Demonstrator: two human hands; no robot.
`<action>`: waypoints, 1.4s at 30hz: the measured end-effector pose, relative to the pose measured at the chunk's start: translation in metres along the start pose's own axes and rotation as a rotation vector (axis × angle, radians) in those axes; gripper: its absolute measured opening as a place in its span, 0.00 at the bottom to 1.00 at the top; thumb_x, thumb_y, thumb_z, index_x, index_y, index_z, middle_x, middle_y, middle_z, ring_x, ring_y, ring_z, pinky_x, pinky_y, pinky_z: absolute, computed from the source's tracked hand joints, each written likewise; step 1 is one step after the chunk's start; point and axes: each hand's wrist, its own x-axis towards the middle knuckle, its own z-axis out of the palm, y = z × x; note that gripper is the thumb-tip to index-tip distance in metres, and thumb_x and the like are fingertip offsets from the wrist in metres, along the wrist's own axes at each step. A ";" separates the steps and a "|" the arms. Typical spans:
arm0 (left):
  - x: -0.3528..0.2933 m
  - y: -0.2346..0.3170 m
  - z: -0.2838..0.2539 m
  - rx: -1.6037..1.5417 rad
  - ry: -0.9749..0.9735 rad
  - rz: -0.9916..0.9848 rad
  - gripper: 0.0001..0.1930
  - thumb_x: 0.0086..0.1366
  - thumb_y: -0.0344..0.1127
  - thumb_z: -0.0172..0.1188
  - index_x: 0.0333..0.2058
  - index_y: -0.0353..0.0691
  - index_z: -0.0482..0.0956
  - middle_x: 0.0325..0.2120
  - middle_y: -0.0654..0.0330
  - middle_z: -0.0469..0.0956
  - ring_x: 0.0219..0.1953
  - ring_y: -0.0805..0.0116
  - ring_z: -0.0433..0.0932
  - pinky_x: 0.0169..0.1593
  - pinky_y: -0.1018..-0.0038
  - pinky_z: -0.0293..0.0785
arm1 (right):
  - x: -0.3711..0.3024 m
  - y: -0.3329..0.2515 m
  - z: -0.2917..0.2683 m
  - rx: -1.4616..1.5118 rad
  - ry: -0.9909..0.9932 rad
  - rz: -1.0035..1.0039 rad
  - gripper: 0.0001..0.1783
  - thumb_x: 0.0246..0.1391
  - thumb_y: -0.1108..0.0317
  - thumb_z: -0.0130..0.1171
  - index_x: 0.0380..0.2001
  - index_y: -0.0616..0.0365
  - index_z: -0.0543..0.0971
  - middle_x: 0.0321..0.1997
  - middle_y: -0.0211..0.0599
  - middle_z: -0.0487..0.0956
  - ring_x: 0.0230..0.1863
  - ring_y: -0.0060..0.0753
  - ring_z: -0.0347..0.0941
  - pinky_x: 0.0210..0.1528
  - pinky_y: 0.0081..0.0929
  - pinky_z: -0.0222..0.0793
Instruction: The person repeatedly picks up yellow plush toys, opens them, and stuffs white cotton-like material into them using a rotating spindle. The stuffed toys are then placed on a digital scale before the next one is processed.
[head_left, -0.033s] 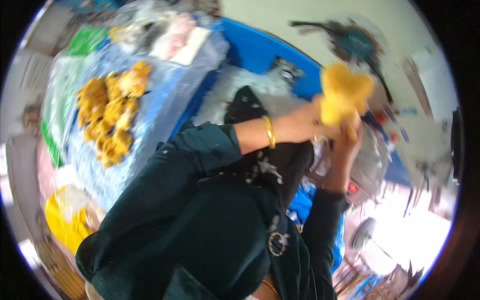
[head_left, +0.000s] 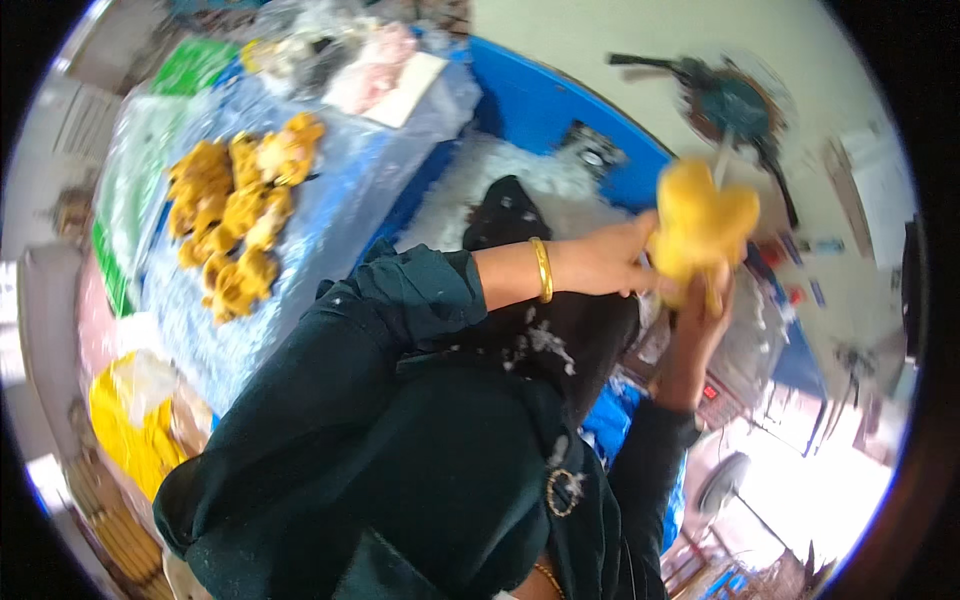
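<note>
A yellow plush toy (head_left: 703,215), blurred, with two rounded lobes at its top, is held up between my hands at the right. My left hand (head_left: 607,258), with a gold bangle at its wrist, grips the toy's left side. My right hand (head_left: 703,318) is wrapped round its lower end from below. Part of each hand's fingers is hidden by the toy. A thin pale rod (head_left: 725,152) shows just above the toy; whether it touches the toy I cannot tell.
A pile of yellow plush pieces (head_left: 230,210) lies on plastic-covered bales at the left. White fluffy stuffing (head_left: 455,195) fills a blue-walled bin (head_left: 530,85) ahead. A dark machine part with handles (head_left: 735,105) stands at the far right. A fan (head_left: 722,485) is at the lower right.
The whole view has shifted a little. My hands and the toy are slightly lower, and the thin rod now shows above the toy. Both hands keep their grip.
</note>
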 end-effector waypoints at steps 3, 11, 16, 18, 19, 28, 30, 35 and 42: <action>-0.055 -0.012 -0.067 0.519 0.270 0.059 0.32 0.54 0.50 0.67 0.51 0.34 0.69 0.40 0.47 0.76 0.42 0.51 0.75 0.48 0.63 0.72 | -0.060 0.011 -0.052 -0.379 -0.071 0.178 0.23 0.59 0.60 0.54 0.52 0.64 0.70 0.46 0.53 0.75 0.48 0.46 0.73 0.47 0.37 0.69; -0.263 -0.046 -0.302 1.566 1.349 -0.550 0.25 0.49 0.45 0.68 0.43 0.36 0.74 0.42 0.45 0.75 0.48 0.46 0.71 0.51 0.59 0.68 | -0.277 0.119 -0.319 -1.370 -0.379 1.118 0.31 0.51 0.48 0.59 0.44 0.69 0.74 0.45 0.62 0.76 0.47 0.59 0.73 0.48 0.49 0.68; -0.314 -0.085 -0.362 1.369 1.183 -0.732 0.20 0.50 0.43 0.67 0.38 0.37 0.77 0.37 0.46 0.78 0.45 0.46 0.74 0.48 0.58 0.70 | -0.203 0.105 -0.243 -0.539 -0.210 0.987 0.26 0.54 0.59 0.60 0.50 0.65 0.70 0.44 0.48 0.73 0.43 0.40 0.72 0.35 0.31 0.73; -0.317 -0.088 -0.370 1.276 1.282 -0.609 0.17 0.51 0.43 0.67 0.34 0.36 0.78 0.35 0.47 0.78 0.43 0.46 0.74 0.47 0.59 0.70 | -0.163 0.090 -0.193 -0.470 -0.219 0.867 0.21 0.55 0.63 0.59 0.48 0.63 0.72 0.44 0.45 0.75 0.41 0.33 0.73 0.29 0.27 0.72; -0.309 -0.075 -0.369 1.192 1.350 -0.518 0.16 0.51 0.43 0.67 0.31 0.35 0.79 0.33 0.47 0.78 0.43 0.47 0.74 0.46 0.59 0.70 | -0.155 0.090 -0.177 -0.464 -0.243 0.792 0.20 0.55 0.64 0.59 0.48 0.63 0.73 0.44 0.44 0.75 0.39 0.32 0.74 0.29 0.27 0.72; -0.205 0.032 -0.235 -0.438 0.955 0.213 0.20 0.70 0.44 0.49 0.53 0.35 0.69 0.50 0.52 0.74 0.52 0.61 0.73 0.55 0.67 0.69 | -0.045 0.013 0.002 -0.001 -0.558 0.541 0.16 0.60 0.60 0.54 0.46 0.56 0.78 0.33 0.32 0.79 0.30 0.22 0.74 0.31 0.20 0.70; -0.171 0.028 -0.201 -0.638 0.746 0.239 0.21 0.71 0.45 0.46 0.54 0.35 0.67 0.52 0.50 0.72 0.55 0.59 0.71 0.59 0.64 0.67 | -0.032 -0.015 0.050 0.216 -0.735 0.572 0.20 0.63 0.54 0.49 0.49 0.55 0.77 0.38 0.32 0.80 0.36 0.22 0.76 0.31 0.19 0.70; -0.114 0.004 -0.095 -0.723 0.389 0.247 0.17 0.66 0.42 0.52 0.47 0.35 0.70 0.48 0.49 0.72 0.54 0.54 0.69 0.61 0.62 0.62 | -0.028 -0.035 0.122 1.434 -0.581 0.693 0.16 0.64 0.60 0.49 0.51 0.55 0.73 0.38 0.28 0.76 0.29 0.19 0.70 0.26 0.15 0.61; -0.074 0.013 -0.077 -0.974 -0.015 0.126 0.37 0.60 0.66 0.52 0.52 0.35 0.69 0.54 0.46 0.67 0.59 0.57 0.66 0.55 0.65 0.69 | -0.012 -0.034 0.045 1.179 -0.454 0.548 0.13 0.61 0.70 0.52 0.48 0.60 0.74 0.39 0.28 0.78 0.33 0.14 0.72 0.30 0.11 0.65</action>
